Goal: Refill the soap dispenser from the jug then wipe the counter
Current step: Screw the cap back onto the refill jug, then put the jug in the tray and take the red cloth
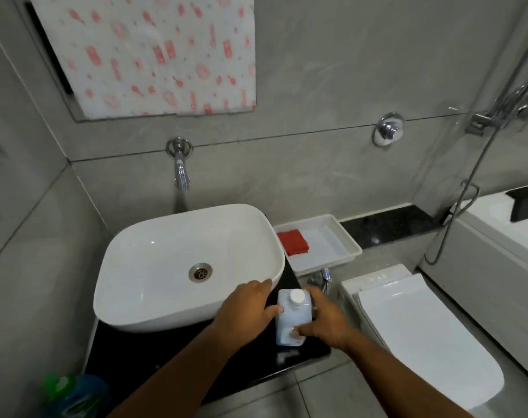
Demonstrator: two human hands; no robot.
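Both hands are closed around a pale, translucent plastic jug with a white screw cap (293, 318), which stands upright on the glossy black surface (154, 354) just beside the front right corner of the white ceramic basin (154, 267). The left hand (244, 312) is wrapped on the jug's left side with the thumb laid against its shoulder; the right hand (323, 324) is curled round the lower right side, fingers pressed to the body. The cap is seen seated on the neck, so nothing has been poured.

The step in hand is judged to be the very first one: the jug is being taken up or steadied for opening. No soap dispenser can be made out with certainty; it may be hidden behind the hands. The next move is likely to call for the jug to be held firm by one hand while the cap is twisted off by the other, with the body kept upright against spills.

A folded red cloth (292, 243) is seen lying in a shallow white plastic tray (344, 236) behind the jug, well apart from both hands and untouched, presumably for the wiping.
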